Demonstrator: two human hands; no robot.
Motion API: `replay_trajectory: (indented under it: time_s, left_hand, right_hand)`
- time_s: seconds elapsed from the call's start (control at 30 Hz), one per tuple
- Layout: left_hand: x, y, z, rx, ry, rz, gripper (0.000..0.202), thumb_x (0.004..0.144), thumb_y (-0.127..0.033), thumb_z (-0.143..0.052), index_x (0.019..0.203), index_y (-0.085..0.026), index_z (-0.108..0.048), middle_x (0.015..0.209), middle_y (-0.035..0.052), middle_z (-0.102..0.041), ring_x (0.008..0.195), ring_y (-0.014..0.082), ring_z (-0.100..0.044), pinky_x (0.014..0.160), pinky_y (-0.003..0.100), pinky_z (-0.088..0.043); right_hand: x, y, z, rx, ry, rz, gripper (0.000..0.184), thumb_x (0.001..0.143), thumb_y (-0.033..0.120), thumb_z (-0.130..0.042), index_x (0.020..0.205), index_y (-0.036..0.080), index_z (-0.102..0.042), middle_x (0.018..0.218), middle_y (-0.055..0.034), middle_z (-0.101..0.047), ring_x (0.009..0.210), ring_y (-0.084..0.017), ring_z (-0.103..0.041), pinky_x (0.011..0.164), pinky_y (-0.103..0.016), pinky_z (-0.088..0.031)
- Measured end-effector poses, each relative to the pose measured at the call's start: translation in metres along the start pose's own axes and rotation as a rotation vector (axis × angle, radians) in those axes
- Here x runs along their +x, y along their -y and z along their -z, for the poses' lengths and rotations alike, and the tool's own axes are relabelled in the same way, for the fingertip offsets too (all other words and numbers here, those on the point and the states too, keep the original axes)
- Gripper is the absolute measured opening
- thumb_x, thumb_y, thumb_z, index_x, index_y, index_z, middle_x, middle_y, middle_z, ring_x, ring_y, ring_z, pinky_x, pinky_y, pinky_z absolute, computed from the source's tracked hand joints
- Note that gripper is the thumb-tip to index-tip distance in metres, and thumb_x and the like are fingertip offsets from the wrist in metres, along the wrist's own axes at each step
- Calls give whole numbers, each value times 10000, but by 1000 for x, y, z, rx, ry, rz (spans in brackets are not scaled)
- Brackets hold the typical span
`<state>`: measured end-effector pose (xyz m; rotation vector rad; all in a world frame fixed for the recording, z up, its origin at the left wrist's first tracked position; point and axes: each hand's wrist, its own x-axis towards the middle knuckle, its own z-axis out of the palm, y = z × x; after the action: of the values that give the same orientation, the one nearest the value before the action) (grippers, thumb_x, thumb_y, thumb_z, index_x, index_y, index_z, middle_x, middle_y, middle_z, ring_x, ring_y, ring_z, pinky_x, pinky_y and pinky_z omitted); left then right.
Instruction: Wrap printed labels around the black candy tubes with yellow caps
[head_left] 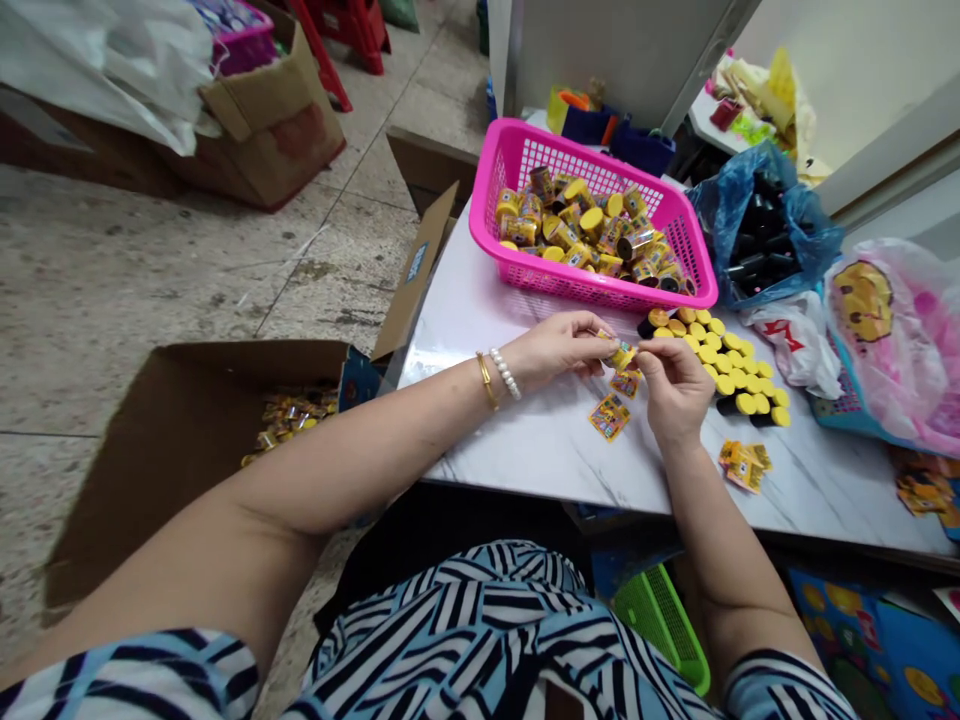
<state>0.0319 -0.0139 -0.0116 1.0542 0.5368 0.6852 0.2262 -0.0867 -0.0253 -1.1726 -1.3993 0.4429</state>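
Both hands meet over the white marble-patterned table [517, 440]. My left hand [562, 345] is closed on a small container with a yellow printed label [621, 353], mostly covered by the fingers. At the container's right side, my right hand [679, 390] pinches what looks like the edge of its label. Just below the hands lie a loose printed label [609, 416] and another label [625, 384]. Beside my right hand stand several small black containers with yellow lids [724, 363] in close rows. A small pile of labels [745, 466] rests right of my right wrist.
Behind the hands is a pink basket [600, 290] full of labelled containers. A blue bag of black containers [765, 230], a white bag [799, 345] and a blue basket with a pink bag [892, 330] stand on the right. An open cardboard box [187, 400] sits on the floor, left.
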Motion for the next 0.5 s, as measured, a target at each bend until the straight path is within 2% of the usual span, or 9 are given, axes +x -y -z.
replay_trajectory:
  time_s: [0.1,0.17,0.27,0.37,0.43,0.5]
  left_hand:
    - [-2,-3,0,5,-10,-97,351,759,-228,-867,1003,-117,-640,752,13,-695,620,101,-636,583,213,-474]
    - [-2,-4,1,19,2,-122,392,735,-251,-880,1016,-121,-638,781,15,-698,638,105,-637,609,229,-485]
    - [-1,-2,3,64,7,-115,443,739,-328,-884,1055,-122,-652,824,28,-703,662,120,-643,625,253,-500]
    - [2,0,5,175,-20,-121,446,749,-383,-882,1050,-113,-693,839,39,-708,656,113,-617,619,252,-478]
    - [4,2,7,227,-23,-167,423,735,-383,-894,1007,-108,-722,867,53,-725,705,121,-632,667,261,-486]
    - [4,3,8,245,-2,-224,394,747,-382,-888,993,-111,-744,936,75,-751,810,149,-672,760,285,-509]
  right_hand:
    - [4,-5,0,204,88,-229,308,867,390,-821,1134,268,-727,1006,-26,-746,794,-154,-727,692,-298,-657]
    - [4,-6,-1,236,163,-279,395,808,371,-874,1152,260,-716,1027,-30,-762,849,-168,-746,736,-306,-675]
    - [1,-3,-2,200,176,-244,412,779,336,-896,1139,255,-712,1025,-35,-759,930,-185,-752,789,-312,-682]
    - [-1,2,-2,119,164,-143,364,802,320,-871,1131,263,-725,1112,-50,-720,974,-189,-744,846,-336,-688]
    - [-2,4,-2,69,161,-78,348,803,301,-866,1126,267,-742,1163,-56,-695,993,-192,-742,886,-359,-688]
    - [-3,5,-2,68,140,-90,333,792,296,-876,1101,258,-760,1126,-55,-713,977,-194,-748,882,-364,-689]
